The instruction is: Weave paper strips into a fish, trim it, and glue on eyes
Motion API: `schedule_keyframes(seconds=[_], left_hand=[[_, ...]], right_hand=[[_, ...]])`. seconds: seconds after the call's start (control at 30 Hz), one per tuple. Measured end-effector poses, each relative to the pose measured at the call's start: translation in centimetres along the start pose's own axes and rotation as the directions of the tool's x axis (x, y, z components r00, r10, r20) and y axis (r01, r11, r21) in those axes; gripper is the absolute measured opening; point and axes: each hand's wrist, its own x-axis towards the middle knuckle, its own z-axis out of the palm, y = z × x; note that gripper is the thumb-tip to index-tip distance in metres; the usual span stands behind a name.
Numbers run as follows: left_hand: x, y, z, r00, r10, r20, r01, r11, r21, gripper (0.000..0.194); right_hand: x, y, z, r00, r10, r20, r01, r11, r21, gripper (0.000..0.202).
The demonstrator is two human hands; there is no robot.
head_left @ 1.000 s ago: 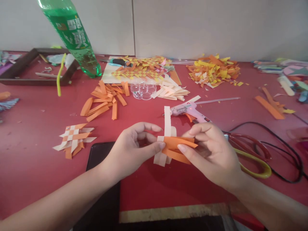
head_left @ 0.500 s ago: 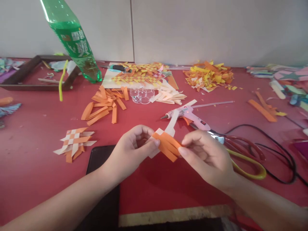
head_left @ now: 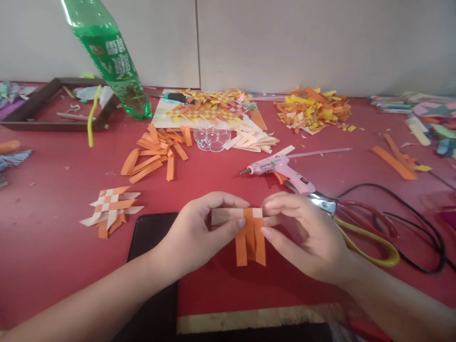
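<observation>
Between my hands is a small woven piece of orange and cream paper strips [head_left: 250, 237], its orange ends hanging down and a cream strip reaching left. My left hand [head_left: 203, 232] pinches its upper left part, thumb in front and fingers behind. My right hand [head_left: 306, 230] has thumb and fingers closed at its right edge, around the cream strip ends. On the table to the left lies another woven orange and cream piece [head_left: 111, 206] with loose ends. A pink glue gun [head_left: 281, 166] rests beyond my hands, and scissors with red and yellow handles [head_left: 370, 242] lie beside my right wrist.
Piles of orange strips [head_left: 160, 152], cream strips [head_left: 252, 138] and mixed scraps [head_left: 315, 109] lie farther back. A green bottle [head_left: 114, 61] stands by a dark frame [head_left: 53, 126]. A black phone-like slab [head_left: 153, 232] lies under my left forearm. A black cable [head_left: 436, 237] curls at right.
The woven piece has turned so its orange strips now point straight down and its cream strips run sideways. Both hands have shifted slightly along with it.
</observation>
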Motion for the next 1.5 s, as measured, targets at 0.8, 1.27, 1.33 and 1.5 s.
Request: schedule_keyframes(seconds=[0.8, 1.27, 1.33, 1.5], left_hand=[[-0.4, 0.5, 0.0, 0.998, 0.028, 0.055, -0.028, 1.000, -0.009, 0.049], [-0.2, 0.9, 0.2, 0.997, -0.073, 0.025, 0.074, 0.994, -0.075, 0.016], [-0.1, 0.9, 0.2, 0.997, -0.075, 0.007, 0.075, 0.992, -0.099, 0.018], [0.2, 1.0, 0.1, 0.992, -0.113, -0.063, 0.107, 0.990, -0.089, 0.024]], right_hand=[[-0.3, -0.1, 0.0, 0.977, 0.186, 0.107, -0.209, 0.934, 0.288, 0.021], [-0.3, 0.1, 0.2, 0.975, 0.086, 0.206, -0.155, 0.927, 0.342, 0.025], [-0.4, 0.1, 0.2, 0.973, 0.139, 0.182, -0.190, 0.935, 0.300, 0.023], [-0.1, 0.2, 0.1, 0.974, 0.223, 0.034, -0.226, 0.968, 0.108, 0.017]])
